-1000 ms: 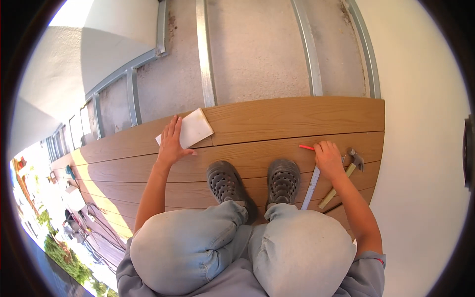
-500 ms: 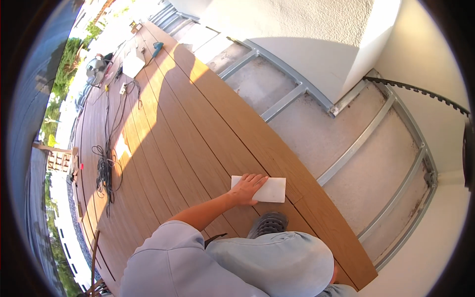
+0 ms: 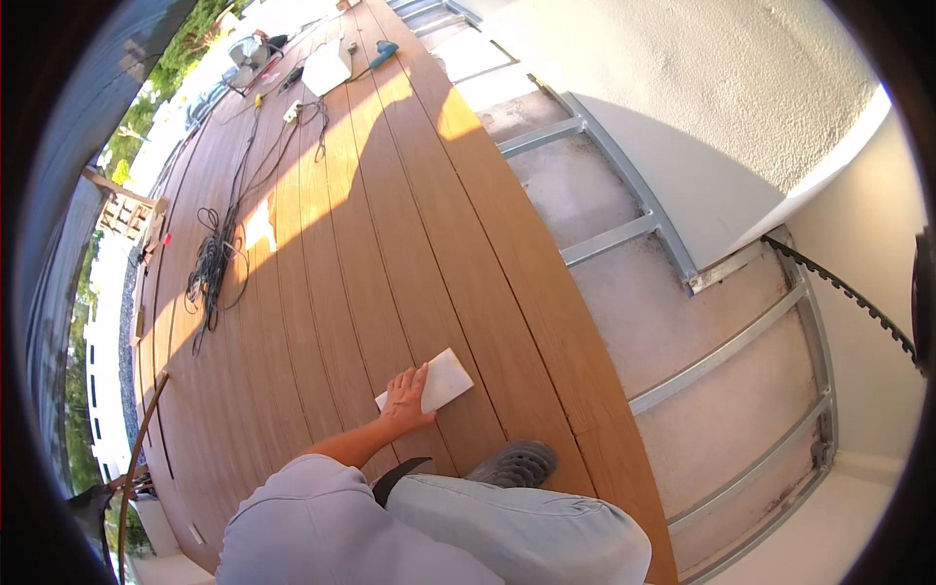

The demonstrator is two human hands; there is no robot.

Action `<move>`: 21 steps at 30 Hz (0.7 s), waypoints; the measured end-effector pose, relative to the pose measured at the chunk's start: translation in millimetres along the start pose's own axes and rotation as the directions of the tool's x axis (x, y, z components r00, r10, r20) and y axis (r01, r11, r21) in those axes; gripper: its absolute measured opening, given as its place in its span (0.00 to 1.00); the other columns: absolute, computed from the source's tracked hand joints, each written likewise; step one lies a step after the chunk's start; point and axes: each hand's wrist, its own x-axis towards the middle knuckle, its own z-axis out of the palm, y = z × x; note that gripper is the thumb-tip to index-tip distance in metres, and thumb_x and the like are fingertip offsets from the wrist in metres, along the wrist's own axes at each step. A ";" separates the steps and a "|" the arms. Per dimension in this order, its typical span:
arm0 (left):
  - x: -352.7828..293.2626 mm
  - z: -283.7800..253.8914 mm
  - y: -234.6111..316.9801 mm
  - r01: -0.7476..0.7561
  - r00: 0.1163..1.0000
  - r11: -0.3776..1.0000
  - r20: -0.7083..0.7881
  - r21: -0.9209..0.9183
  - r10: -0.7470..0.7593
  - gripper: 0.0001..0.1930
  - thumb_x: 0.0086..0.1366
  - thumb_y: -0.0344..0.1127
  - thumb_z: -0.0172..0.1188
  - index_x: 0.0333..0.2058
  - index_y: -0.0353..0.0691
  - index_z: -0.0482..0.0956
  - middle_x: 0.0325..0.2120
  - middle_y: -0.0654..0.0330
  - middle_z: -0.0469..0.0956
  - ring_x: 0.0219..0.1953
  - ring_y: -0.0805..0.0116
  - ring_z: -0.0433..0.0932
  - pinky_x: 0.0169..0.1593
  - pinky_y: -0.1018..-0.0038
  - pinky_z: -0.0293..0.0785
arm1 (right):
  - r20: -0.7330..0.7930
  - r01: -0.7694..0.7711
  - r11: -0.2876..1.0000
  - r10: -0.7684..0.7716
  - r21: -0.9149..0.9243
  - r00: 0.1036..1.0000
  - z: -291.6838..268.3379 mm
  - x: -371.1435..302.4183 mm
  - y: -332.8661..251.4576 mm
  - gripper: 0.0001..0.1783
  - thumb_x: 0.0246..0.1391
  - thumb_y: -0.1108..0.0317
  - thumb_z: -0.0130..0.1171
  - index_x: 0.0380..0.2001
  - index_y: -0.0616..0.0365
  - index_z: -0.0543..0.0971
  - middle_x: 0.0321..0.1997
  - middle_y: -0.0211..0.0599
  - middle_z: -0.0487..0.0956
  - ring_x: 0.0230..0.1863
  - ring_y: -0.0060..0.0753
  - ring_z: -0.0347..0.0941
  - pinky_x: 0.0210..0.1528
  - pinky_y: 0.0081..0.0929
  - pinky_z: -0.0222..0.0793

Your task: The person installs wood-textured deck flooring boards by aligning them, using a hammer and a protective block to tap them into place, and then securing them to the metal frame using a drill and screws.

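Observation:
My left hand [image 3: 407,402] lies over the left part of a white rectangular block [image 3: 448,378], its fingers spread across the top. The block is flat on the brown deck boards [image 3: 390,322], turned at a slant, and looks like a pad or sponge; its exact kind I cannot make out. My right hand is out of sight. Close to the block, on its near right side, is my dark grey shoe [image 3: 515,464], below my bent knee in pale trousers [image 3: 526,522].
Right of the deck edge, a metal frame [image 3: 717,356] spans a lower concrete surface beside a pale wall [image 3: 721,97]. A coiled dark cable [image 3: 210,268] lies on the left boards. Farther off are a blue power tool [image 3: 384,54], a white box [image 3: 327,68] and a fan-like machine [image 3: 249,57].
My left hand and the white block have moved left across the boards, and the block has turned to a slant. The view has shifted as well.

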 end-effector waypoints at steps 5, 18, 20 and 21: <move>-76.0 21.9 -62.5 0.238 0.971 0.970 0.020 0.050 -0.239 0.65 0.45 0.48 0.77 0.77 0.40 0.45 0.65 0.42 0.61 0.66 0.39 0.63 0.70 0.48 0.59 | -0.014 -0.069 0.978 0.073 0.195 0.997 -7.4 3.3 -1.2 0.13 0.57 0.75 0.59 0.46 0.64 0.75 0.41 0.45 0.76 0.40 0.44 0.74 0.41 0.39 0.71; 13.0 1.5 -127.0 0.269 0.954 0.961 -0.153 0.058 -0.258 0.37 0.68 0.49 0.65 0.70 0.38 0.65 0.59 0.45 0.72 0.61 0.44 0.71 0.64 0.56 0.69 | -0.019 -0.006 0.704 0.028 0.710 0.999 -92.3 72.1 -100.7 0.15 0.64 0.72 0.60 0.52 0.64 0.76 0.42 0.38 0.80 0.39 0.29 0.76 0.40 0.28 0.72; 78.2 -17.5 -126.3 0.220 0.950 0.974 -0.234 0.044 -0.204 0.35 0.69 0.50 0.63 0.69 0.38 0.67 0.62 0.43 0.70 0.63 0.43 0.70 0.65 0.55 0.68 | -0.049 0.118 0.761 -0.112 0.638 0.992 -111.8 104.1 -139.7 0.17 0.67 0.69 0.61 0.56 0.62 0.77 0.41 0.30 0.81 0.37 0.18 0.73 0.40 0.19 0.70; 113.9 -29.7 -134.1 0.219 0.944 0.975 -0.261 0.041 -0.201 0.35 0.70 0.50 0.62 0.69 0.38 0.66 0.64 0.44 0.69 0.65 0.43 0.68 0.67 0.55 0.66 | -0.059 0.132 0.764 -0.122 0.631 0.991 -115.9 118.9 -168.2 0.17 0.67 0.69 0.61 0.56 0.62 0.77 0.41 0.30 0.81 0.37 0.18 0.73 0.40 0.19 0.70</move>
